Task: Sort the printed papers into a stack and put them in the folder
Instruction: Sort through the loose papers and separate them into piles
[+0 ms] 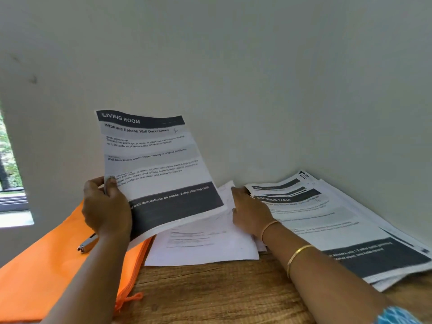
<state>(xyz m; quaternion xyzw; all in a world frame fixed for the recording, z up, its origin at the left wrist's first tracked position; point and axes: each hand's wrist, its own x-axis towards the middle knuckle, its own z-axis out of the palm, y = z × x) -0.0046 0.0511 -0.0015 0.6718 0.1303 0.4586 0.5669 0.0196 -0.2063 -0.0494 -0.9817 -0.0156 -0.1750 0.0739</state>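
One sheet (153, 160), curled grip, left hand (106, 206)

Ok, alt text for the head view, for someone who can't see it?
The left hand holds up a printed sheet headed LIVING ROOM, while the right hand rests on loose papers on a wooden table. An orange folder lies to the left, a fanned stack of printed sheets to the right.
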